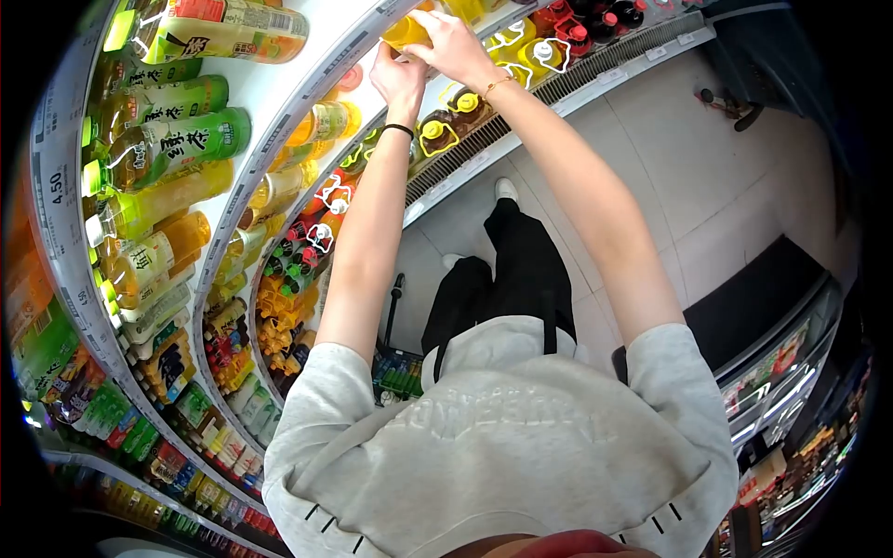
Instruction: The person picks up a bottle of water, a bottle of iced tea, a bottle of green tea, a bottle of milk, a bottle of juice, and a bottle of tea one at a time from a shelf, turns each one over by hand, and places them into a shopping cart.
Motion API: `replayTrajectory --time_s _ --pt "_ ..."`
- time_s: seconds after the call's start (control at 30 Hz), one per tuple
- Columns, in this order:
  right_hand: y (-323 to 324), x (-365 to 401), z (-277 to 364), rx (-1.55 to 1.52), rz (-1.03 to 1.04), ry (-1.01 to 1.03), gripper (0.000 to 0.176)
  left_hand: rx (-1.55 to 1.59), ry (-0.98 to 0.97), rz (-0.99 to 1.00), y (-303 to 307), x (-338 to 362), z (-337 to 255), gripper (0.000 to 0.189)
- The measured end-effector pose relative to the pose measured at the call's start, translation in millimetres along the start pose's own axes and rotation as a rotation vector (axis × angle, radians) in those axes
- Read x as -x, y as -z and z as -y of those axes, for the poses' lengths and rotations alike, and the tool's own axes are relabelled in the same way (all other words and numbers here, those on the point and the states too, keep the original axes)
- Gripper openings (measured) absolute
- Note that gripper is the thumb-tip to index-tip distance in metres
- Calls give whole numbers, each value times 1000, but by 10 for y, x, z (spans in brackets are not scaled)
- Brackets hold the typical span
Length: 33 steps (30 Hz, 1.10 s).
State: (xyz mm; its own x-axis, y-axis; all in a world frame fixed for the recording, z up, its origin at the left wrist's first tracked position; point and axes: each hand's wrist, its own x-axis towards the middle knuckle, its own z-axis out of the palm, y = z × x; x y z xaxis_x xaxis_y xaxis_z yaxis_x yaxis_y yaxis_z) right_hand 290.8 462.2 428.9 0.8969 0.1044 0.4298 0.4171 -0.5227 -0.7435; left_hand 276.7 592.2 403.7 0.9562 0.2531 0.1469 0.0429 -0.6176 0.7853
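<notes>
Both my arms stretch forward to a drinks shelf at the top of the view. My left hand (400,78) has its fingers bent at the near end of a yellow bottle (406,34). My right hand (458,51) closes over the same bottle from the right, thumb and fingers against it. Its far end is hidden behind the fingers and the shelf edge. Under my forearms, on the lowest shelf, stand large bottles with yellow carrying handles (437,133). Similar large bottles with white handles (546,56) are right of my right wrist.
Curved shelves with a price rail (58,186) run down the left, holding green tea bottles (177,139) and other drinks. A metal vent grille (595,79) edges the lowest shelf. Grey floor tiles (642,158) lie under my feet. A black-topped case (758,288) stands right.
</notes>
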Motion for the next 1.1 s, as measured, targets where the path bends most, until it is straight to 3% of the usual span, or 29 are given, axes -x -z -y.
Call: replayTrajectory --time_s 0.07,0.13,0.2,0.27,0.33,0.4,0.43,0.53,0.63,0.73,0.83,0.87,0.9,1.0,1.1 --pt "74 -116 -31 35 -10 47 48 34 -41 -11 -46 -22 -19 48" --pt "242 -214 99 -305 132 -69 40 115 -92 -3 -94 -63 17 52" --pt "195 -222 60 -295 131 -116 33 62 -142 23 -108 -74 69 58" --pt "218 -212 66 -323 109 -155 29 242 -145 105 -142 -39 136 66" --pt "210 -169 17 -289 96 -103 39 217 -124 152 -124 -21 193 70" --pt "168 -24 -3 231 46 -107 39 276 -85 180 -122 -20 227 72" --pt "172 88 16 249 -15 -81 31 267 -112 149 -131 7 241 65" --pt "201 520 105 162 42 -247 25 159 -137 57 35 257 211 56" --pt "217 1129 124 85 120 -329 20 185 -103 -40 313 760 178 28" --pt "284 1729 181 17 209 -441 14 170 31 -19 683 1470 311 13" --pt "386 2394 245 217 295 -556 22 203 285 10 1075 2315 677 13" --pt "355 2725 109 191 241 -545 24 155 325 20 1240 2583 781 16" --pt "508 2831 263 198 347 -706 28 134 377 44 1400 2850 894 17" --pt "683 3461 251 303 420 -803 37 105 502 72 1811 3635 1291 21" --pt "767 4078 63 338 504 -892 47 295 675 2 2104 4345 1634 27"
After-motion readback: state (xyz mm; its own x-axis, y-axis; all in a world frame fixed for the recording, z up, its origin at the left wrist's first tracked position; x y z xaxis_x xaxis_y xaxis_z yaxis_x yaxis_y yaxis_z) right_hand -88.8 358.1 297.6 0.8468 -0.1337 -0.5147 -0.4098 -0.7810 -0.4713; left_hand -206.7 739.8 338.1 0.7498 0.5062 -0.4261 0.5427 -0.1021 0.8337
